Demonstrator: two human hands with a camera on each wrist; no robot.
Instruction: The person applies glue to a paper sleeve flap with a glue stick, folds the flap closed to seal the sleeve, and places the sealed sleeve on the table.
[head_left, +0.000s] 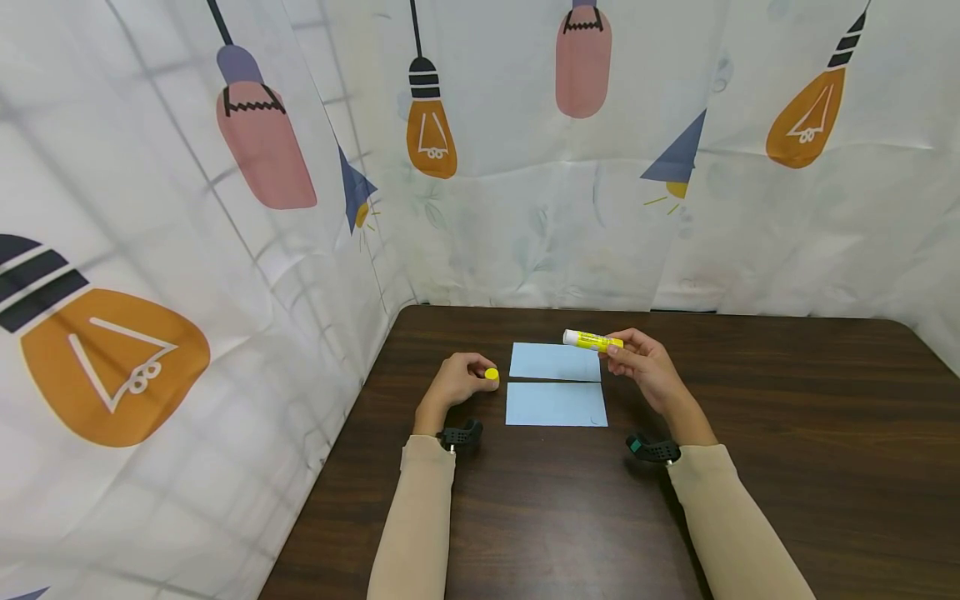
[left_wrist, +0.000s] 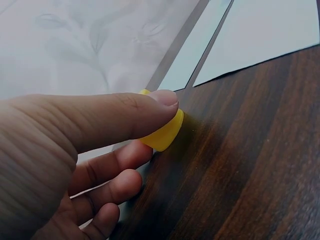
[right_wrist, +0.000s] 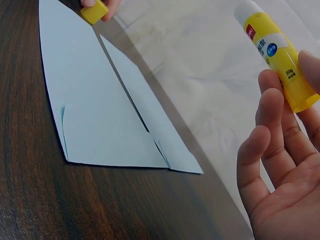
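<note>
My right hand (head_left: 647, 368) pinches a yellow glue stick (right_wrist: 270, 45) by its lower end, its white end pointing left above the paper. Between thumb and finger, my left hand (head_left: 457, 380) holds the yellow cap (left_wrist: 162, 136) of the glue stick, just left of the sheets. Two light blue pieces of paper lie flat between the hands: a nearer sheet (head_left: 557, 405) and a farther sheet (head_left: 551, 362), with a narrow gap between them. A corner of the nearer sheet lifts slightly in the right wrist view.
Under everything is a dark brown wooden table (head_left: 540, 517). A white curtain (head_left: 495, 225) printed with lamps and bulbs hangs along its far and left sides. Each wrist wears a dark strap (head_left: 654, 449).
</note>
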